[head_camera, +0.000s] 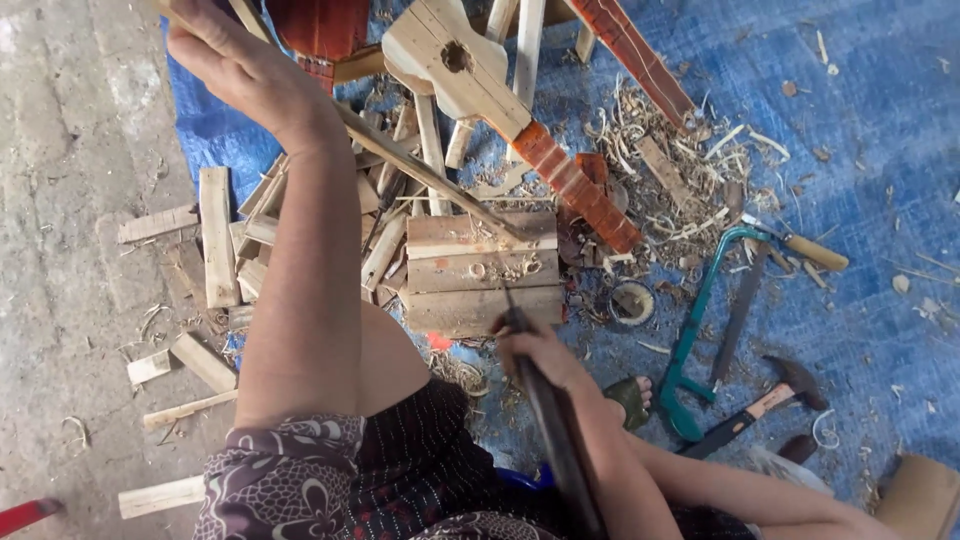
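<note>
My left hand (235, 60) is raised at the top left, gripping the upper end of a long thin wooden stick (430, 175). The stick slants down to the right, and its lower tip rests on a block of wooden planks (480, 275). My right hand (535, 350) is shut on a long dark knife (555, 430), whose blade points up toward the stick's tip. Curled shavings lie on the block.
A small unfinished wooden guitar with a reddish neck (500, 90) lies beyond the block. Scrap wood pieces (215, 235) and shavings litter the blue tarp (870, 120). A green-framed hacksaw (700, 320), a hammer (770, 395) and a file with a wooden handle (800, 245) lie to the right.
</note>
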